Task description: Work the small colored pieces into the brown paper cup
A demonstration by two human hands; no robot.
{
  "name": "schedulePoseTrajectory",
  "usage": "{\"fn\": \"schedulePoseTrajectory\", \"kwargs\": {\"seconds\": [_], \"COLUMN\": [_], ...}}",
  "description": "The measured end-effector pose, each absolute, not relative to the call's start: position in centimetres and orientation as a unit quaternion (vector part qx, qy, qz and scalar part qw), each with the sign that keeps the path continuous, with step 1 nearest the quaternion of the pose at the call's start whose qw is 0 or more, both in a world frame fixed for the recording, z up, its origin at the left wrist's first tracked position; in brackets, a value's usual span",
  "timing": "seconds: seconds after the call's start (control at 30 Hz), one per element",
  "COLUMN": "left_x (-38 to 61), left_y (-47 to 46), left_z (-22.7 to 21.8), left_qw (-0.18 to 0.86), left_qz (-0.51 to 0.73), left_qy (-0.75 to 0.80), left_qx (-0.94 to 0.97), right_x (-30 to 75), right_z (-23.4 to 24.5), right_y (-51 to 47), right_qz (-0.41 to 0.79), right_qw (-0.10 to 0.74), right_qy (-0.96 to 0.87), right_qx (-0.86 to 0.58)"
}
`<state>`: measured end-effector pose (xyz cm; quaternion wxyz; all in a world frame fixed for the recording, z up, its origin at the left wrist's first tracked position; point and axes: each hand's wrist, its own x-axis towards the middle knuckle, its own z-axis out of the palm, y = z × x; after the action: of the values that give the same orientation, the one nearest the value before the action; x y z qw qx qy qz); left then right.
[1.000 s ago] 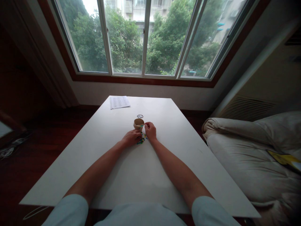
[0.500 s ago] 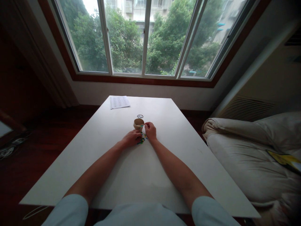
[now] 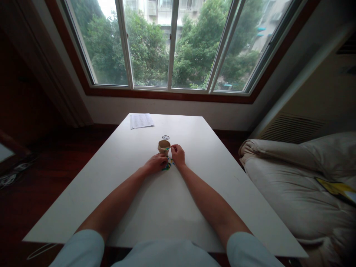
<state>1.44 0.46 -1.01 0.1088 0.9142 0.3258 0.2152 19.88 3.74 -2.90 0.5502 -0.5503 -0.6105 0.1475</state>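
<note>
A small tan paper cup (image 3: 164, 146) stands on the white table (image 3: 133, 174), with some coloured bits inside. A little heap of small blue, green and yellow pieces (image 3: 167, 165) lies just in front of it. My left hand (image 3: 155, 162) rests on the table with curled fingers touching the heap. My right hand (image 3: 177, 154) is beside the cup's right rim, fingertips pinched together; what they hold is too small to see.
A printed sheet of paper (image 3: 141, 120) lies at the table's far left corner. A small round dark ring (image 3: 165, 137) sits behind the cup. A bed with pale bedding (image 3: 300, 178) stands along the right. Windows face the far edge.
</note>
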Motion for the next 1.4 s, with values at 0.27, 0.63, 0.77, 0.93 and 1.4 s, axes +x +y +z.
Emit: {"fn": "schedulePoseTrajectory", "kwargs": {"seconds": [0.27,0.63,0.77,0.93,1.4], "left_x": [1.4,1.4,1.0,0.6,0.6], "left_y": [0.4,0.2,0.3,0.3,0.0], "left_z": [-0.6,-0.2,-0.4,-0.1,0.5], "left_qw": [0.157,0.131,0.083,0.044,0.014], "left_qz": [0.205,0.207,0.206,0.201,0.181], "left_qy": [0.351,0.355,0.37,0.393,0.431], "left_qx": [0.9,0.902,0.902,0.896,0.884], "right_x": [19.8,19.7,19.7,19.7,19.7], "right_z": [-2.6,-2.3,-2.2,-2.3,-2.2], "right_y": [3.5,3.4,3.3,3.4,3.2], "right_qz": [0.154,0.151,0.157,0.159,0.149], "right_qw": [0.553,0.548,0.542,0.544,0.546], "right_qy": [-0.61,-0.61,-0.608,-0.605,-0.611], "right_qx": [-0.547,-0.553,-0.558,-0.56,-0.554]}}
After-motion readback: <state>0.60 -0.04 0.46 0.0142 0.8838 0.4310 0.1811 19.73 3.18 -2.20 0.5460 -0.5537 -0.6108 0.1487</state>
